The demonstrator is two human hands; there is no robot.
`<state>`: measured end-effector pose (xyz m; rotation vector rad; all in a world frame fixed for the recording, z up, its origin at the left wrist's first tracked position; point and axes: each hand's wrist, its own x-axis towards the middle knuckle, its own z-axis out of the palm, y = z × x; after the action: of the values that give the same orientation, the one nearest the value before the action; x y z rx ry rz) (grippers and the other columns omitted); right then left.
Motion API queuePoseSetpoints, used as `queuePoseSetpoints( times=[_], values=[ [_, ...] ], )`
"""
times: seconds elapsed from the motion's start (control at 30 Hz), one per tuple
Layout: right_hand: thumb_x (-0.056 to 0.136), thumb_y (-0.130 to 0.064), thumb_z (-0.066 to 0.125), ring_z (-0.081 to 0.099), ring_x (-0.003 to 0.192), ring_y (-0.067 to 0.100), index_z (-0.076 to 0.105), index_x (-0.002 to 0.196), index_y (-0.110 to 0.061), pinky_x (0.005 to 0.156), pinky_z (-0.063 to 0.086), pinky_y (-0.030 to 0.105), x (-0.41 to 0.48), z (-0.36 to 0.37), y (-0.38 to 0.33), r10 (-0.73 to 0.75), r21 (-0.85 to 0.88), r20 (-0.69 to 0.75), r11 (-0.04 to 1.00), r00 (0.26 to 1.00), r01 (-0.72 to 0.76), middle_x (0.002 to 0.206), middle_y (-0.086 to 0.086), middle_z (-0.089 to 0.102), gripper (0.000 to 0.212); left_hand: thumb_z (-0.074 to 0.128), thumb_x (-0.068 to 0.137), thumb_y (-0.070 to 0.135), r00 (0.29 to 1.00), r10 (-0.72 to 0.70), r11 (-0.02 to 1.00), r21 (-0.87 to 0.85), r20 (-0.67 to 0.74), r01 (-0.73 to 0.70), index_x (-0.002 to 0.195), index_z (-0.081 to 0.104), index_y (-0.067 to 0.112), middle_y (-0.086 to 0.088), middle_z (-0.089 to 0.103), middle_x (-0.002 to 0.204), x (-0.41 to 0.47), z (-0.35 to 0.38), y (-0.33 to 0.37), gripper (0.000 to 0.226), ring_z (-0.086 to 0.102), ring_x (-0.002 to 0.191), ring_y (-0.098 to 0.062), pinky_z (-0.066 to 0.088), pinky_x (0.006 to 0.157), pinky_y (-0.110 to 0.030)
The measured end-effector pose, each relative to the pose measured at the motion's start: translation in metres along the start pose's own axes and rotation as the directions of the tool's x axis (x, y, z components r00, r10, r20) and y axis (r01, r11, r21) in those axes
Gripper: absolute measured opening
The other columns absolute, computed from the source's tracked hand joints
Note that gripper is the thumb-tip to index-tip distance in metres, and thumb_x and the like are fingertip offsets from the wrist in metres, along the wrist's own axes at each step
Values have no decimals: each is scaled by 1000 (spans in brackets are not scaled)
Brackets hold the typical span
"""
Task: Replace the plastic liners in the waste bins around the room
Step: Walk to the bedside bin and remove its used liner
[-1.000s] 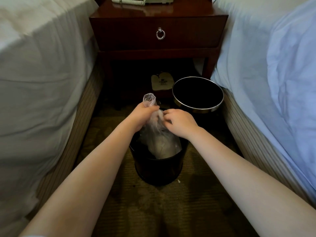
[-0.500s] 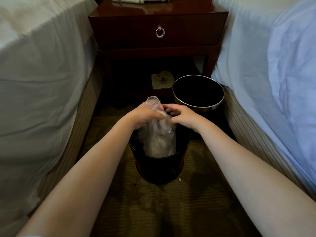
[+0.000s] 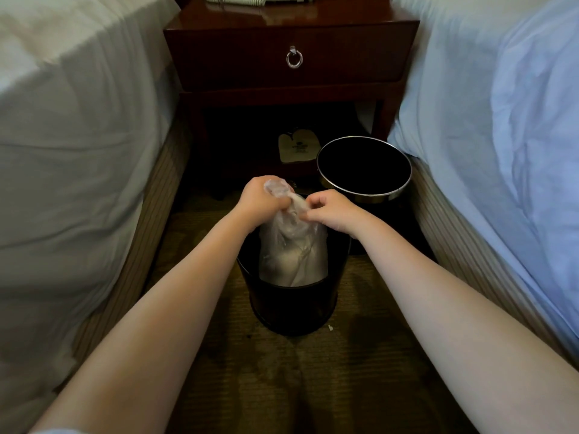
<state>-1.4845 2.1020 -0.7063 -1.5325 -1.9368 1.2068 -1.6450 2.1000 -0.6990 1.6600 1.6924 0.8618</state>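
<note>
Between two beds, on dim carpet, a clear plastic liner (image 3: 293, 249) stands in a dark waste bin (image 3: 293, 303). Left hand (image 3: 258, 200) is fisted around its gathered neck; right hand (image 3: 332, 211) pinches the plastic beside it. Since a second ago, the right hand has shifted outward. Liner contents are unclear. A second bin (image 3: 365, 195) stands behind, near the nightstand (image 3: 291, 51).

bins: 2 (image 3: 291, 302) (image 3: 365, 186) | liner bags: 1 (image 3: 293, 252) | beds: 2 (image 3: 72, 145) (image 3: 501, 120) | nightstands: 1 (image 3: 291, 42) | hands: 2 (image 3: 260, 198) (image 3: 332, 209)
</note>
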Motion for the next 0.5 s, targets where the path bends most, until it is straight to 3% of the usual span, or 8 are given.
queuePoseSetpoints(
  times=[0.1,0.23,0.3,0.4,0.5],
  values=[
    [84,-13,70,61,83,24,69,93,3,83,49,36,0,-3,2,0,-21,10,1000,1000,0,85,13,63,19,74,76,10,993,43,983,-184,108,-23,87,70,18,2,69,84,-5,-8,-1,14,66,81,-7,54,74,-25],
    [88,-19,65,64,100,21,73,100,-16,90,51,36,-7,-12,1,64,86,147,993,987,-77,106,10,70,15,77,76,11,994,82,977,-200,69,-67,93,70,18,2,69,91,-4,-10,-3,20,66,89,-8,55,77,-24],
    [91,-19,58,64,101,23,69,99,-17,90,51,38,-7,-16,2,89,239,85,965,992,-107,104,9,69,14,77,77,10,990,130,972,-204,48,-118,97,70,14,-1,70,95,-2,-10,0,21,66,93,-11,55,80,-26],
    [94,-17,52,61,108,24,61,104,-21,90,48,39,-2,-24,5,85,386,-133,922,988,-28,109,5,65,14,78,76,10,952,302,942,-173,58,-288,96,72,11,-7,68,106,-2,-9,10,21,63,103,-15,53,89,-26],
    [91,-8,47,53,118,19,53,131,-29,96,46,38,1,-30,6,-3,418,-129,907,992,57,129,2,56,45,81,74,15,926,373,928,-31,60,-372,91,73,21,1,55,112,-1,-5,17,20,48,111,-15,43,89,-22]
  ],
)
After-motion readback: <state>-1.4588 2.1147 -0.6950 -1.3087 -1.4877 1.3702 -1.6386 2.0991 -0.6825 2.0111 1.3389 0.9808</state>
